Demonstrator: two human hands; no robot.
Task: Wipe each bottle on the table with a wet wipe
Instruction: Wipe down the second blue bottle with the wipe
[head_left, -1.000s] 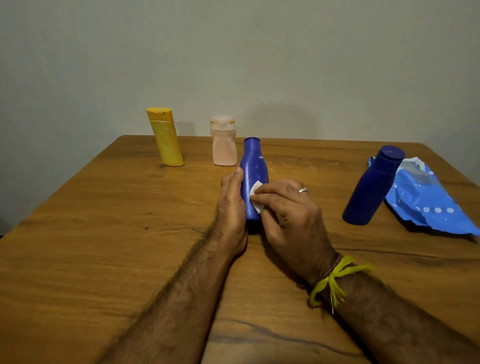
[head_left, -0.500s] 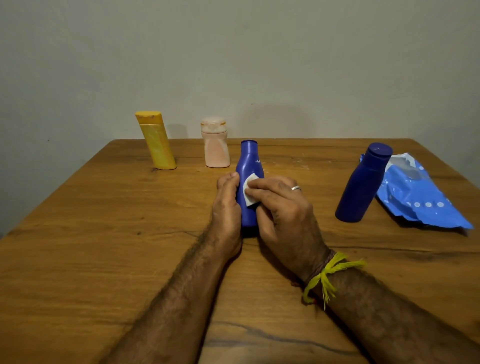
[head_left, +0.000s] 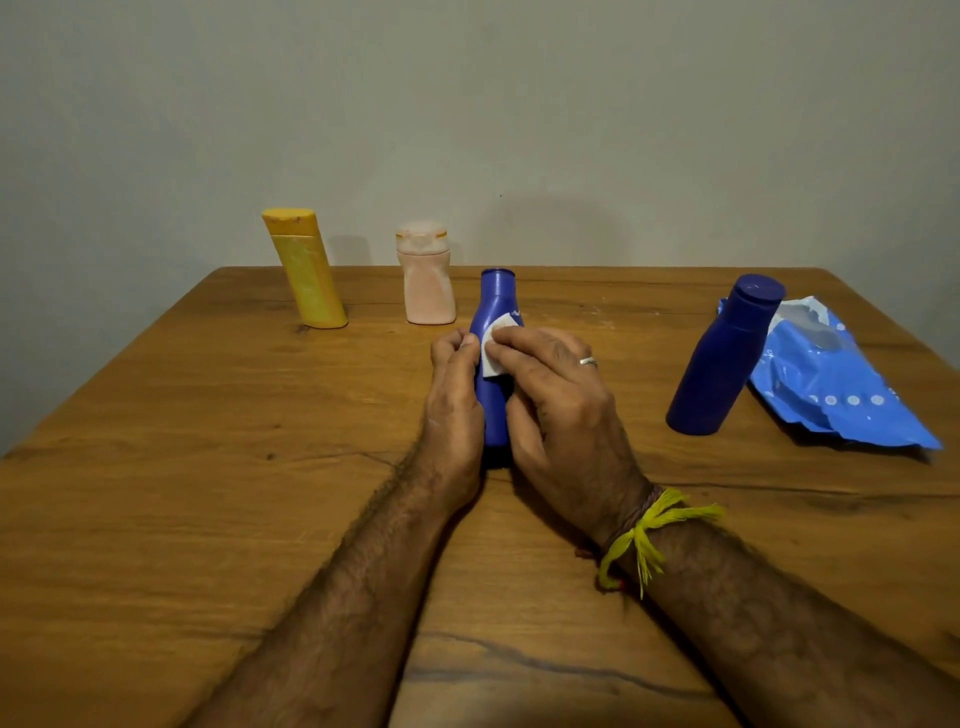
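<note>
Left hand (head_left: 453, 400) gripped the slim blue bottle (head_left: 494, 312) steady, so the right hand (head_left: 558, 410) could press the wet wipe (head_left: 493, 351) against it.

Wooden tabletop (head_left: 182, 467), dark grain lines. Plain grey-green wall (head_left: 519, 104) behind. Yellow thread (head_left: 649, 535) and ring (head_left: 588, 361) visible.

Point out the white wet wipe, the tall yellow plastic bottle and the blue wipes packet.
white wet wipe (head_left: 492, 358): head view, exposed patch beside the right fingertips.
tall yellow plastic bottle (head_left: 309, 280): head view, middle of its body.
blue wipes packet (head_left: 841, 384): head view, middle of the crumpled wrapper.
</note>
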